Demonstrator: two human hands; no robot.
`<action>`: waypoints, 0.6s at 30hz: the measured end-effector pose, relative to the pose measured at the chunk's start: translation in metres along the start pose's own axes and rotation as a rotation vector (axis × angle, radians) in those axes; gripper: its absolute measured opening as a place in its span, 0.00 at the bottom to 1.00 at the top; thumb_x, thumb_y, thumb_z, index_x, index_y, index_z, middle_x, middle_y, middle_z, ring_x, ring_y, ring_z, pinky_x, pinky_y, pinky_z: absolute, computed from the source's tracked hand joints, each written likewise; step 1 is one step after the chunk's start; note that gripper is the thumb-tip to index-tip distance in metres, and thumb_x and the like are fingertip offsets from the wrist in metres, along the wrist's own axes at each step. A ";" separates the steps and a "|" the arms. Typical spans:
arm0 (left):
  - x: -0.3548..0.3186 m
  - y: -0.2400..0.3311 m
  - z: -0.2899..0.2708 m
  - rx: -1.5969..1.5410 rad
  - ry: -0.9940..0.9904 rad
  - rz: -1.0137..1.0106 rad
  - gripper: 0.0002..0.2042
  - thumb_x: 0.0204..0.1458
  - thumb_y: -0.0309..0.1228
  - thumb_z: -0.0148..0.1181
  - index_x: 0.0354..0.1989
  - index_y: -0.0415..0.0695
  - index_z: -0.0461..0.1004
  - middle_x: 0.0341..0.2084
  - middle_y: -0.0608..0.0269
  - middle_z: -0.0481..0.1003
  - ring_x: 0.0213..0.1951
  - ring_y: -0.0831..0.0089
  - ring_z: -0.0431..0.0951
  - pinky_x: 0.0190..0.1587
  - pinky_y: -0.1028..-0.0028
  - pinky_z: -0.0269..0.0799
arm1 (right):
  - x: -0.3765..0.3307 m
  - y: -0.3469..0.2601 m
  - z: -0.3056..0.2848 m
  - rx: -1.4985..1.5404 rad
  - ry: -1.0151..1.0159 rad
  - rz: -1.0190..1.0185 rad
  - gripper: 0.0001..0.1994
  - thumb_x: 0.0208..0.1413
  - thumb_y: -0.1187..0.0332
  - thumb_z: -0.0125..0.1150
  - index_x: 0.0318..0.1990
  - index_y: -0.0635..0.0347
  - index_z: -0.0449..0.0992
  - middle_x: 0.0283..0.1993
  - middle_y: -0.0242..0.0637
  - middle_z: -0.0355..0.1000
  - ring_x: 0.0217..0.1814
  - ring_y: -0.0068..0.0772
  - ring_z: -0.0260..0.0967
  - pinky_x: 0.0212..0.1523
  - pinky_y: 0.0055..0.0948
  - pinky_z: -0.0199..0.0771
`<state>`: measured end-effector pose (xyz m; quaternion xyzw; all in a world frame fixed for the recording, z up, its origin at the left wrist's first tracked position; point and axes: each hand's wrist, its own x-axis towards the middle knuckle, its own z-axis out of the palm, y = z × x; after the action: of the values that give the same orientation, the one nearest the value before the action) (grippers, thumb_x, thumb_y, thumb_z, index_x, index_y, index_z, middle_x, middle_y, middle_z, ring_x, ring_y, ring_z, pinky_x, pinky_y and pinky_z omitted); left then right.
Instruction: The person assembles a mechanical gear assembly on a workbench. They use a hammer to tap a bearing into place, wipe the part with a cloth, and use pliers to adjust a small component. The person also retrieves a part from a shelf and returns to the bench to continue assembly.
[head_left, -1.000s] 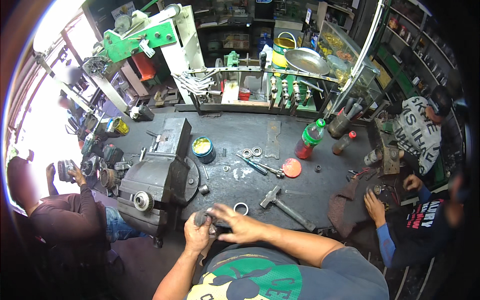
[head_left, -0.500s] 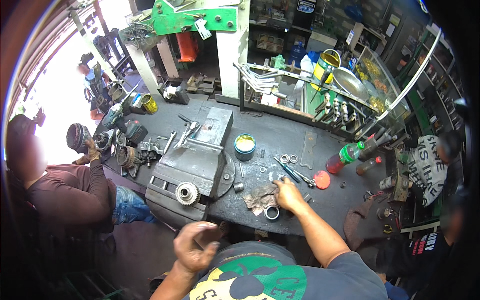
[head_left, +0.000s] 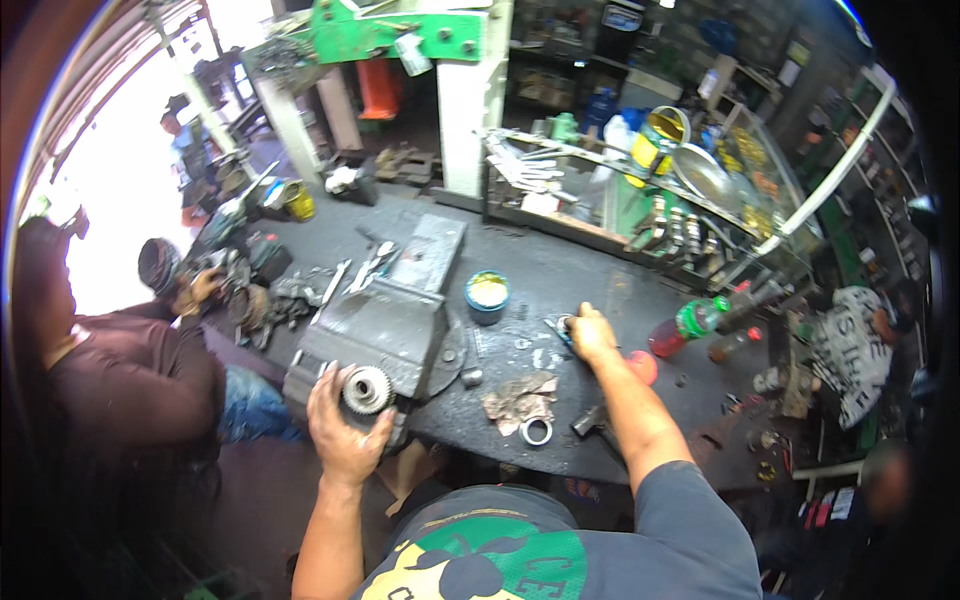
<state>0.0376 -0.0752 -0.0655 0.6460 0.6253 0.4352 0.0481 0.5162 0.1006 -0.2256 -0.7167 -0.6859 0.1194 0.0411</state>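
Note:
A toothed metal gear (head_left: pixel 368 390) with a raised hollow hub sits at the near end of the bench vise (head_left: pixel 375 325). My left hand (head_left: pixel 345 435) is curved round its near left rim, fingers on one side and thumb on the other. Out over the bench, my right hand (head_left: pixel 594 335) has its fingers drawn together at a small bearing ring (head_left: pixel 566 322), which it partly hides. Blue-handled pliers lie partly under that hand. Nearer me are a dirty crumpled rag (head_left: pixel 520 398) and a larger metal ring (head_left: pixel 536 431) against its edge.
An open tub of pale grease (head_left: pixel 488 291) stands beyond the vise. To the right are a red lid (head_left: pixel 641 367), a green-capped bottle (head_left: pixel 690 325) and a hammer head (head_left: pixel 590 421). At left a co-worker (head_left: pixel 130 390) handles greasy parts. A tool rack (head_left: pixel 600 230) borders the far side.
My left hand has moved up and left from in front of my body to the gear. My right hand has gone from beside the rag farther out to the small rings.

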 end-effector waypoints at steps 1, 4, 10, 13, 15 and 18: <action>0.002 0.005 -0.003 -0.012 -0.011 -0.017 0.43 0.44 0.41 0.84 0.69 0.36 0.74 0.61 0.47 0.82 0.67 0.42 0.77 0.76 0.47 0.64 | 0.004 -0.004 -0.003 -0.019 0.013 -0.020 0.17 0.69 0.58 0.60 0.49 0.64 0.83 0.57 0.59 0.79 0.63 0.66 0.78 0.66 0.58 0.78; 0.008 0.009 -0.002 -0.025 -0.025 -0.037 0.39 0.43 0.42 0.86 0.65 0.38 0.79 0.58 0.49 0.84 0.63 0.44 0.81 0.75 0.48 0.67 | 0.009 0.006 0.000 -0.009 0.072 -0.048 0.13 0.64 0.66 0.67 0.53 0.52 0.90 0.59 0.51 0.76 0.65 0.59 0.76 0.68 0.51 0.78; 0.014 0.021 -0.002 -0.170 -0.029 -0.154 0.37 0.39 0.36 0.87 0.62 0.37 0.81 0.54 0.48 0.84 0.58 0.50 0.84 0.67 0.56 0.77 | -0.006 0.013 0.005 1.669 -0.036 0.413 0.13 0.76 0.65 0.63 0.53 0.70 0.82 0.48 0.45 0.83 0.47 0.41 0.83 0.52 0.42 0.88; 0.006 0.009 -0.001 -0.175 -0.034 -0.166 0.42 0.41 0.34 0.88 0.68 0.33 0.76 0.57 0.48 0.84 0.60 0.58 0.85 0.69 0.61 0.77 | -0.050 -0.023 -0.008 1.997 -0.276 0.239 0.15 0.77 0.65 0.61 0.56 0.71 0.81 0.49 0.46 0.83 0.49 0.42 0.83 0.55 0.42 0.89; 0.006 0.011 -0.006 -0.211 -0.056 -0.200 0.48 0.43 0.37 0.89 0.73 0.33 0.72 0.61 0.49 0.83 0.65 0.58 0.83 0.74 0.60 0.72 | -0.082 -0.055 -0.012 2.065 -0.412 0.198 0.15 0.77 0.65 0.62 0.57 0.71 0.81 0.52 0.47 0.83 0.51 0.41 0.83 0.57 0.42 0.88; 0.004 0.012 -0.015 0.016 -0.091 -0.029 0.49 0.44 0.43 0.88 0.75 0.35 0.71 0.63 0.49 0.82 0.69 0.53 0.79 0.76 0.57 0.68 | -0.126 -0.102 -0.028 1.984 -0.592 0.137 0.15 0.75 0.70 0.65 0.59 0.74 0.79 0.52 0.48 0.83 0.52 0.41 0.83 0.60 0.42 0.87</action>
<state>0.0369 -0.0819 -0.0467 0.6563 0.6353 0.3995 0.0775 0.4191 -0.0157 -0.1609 -0.3402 -0.2196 0.8038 0.4358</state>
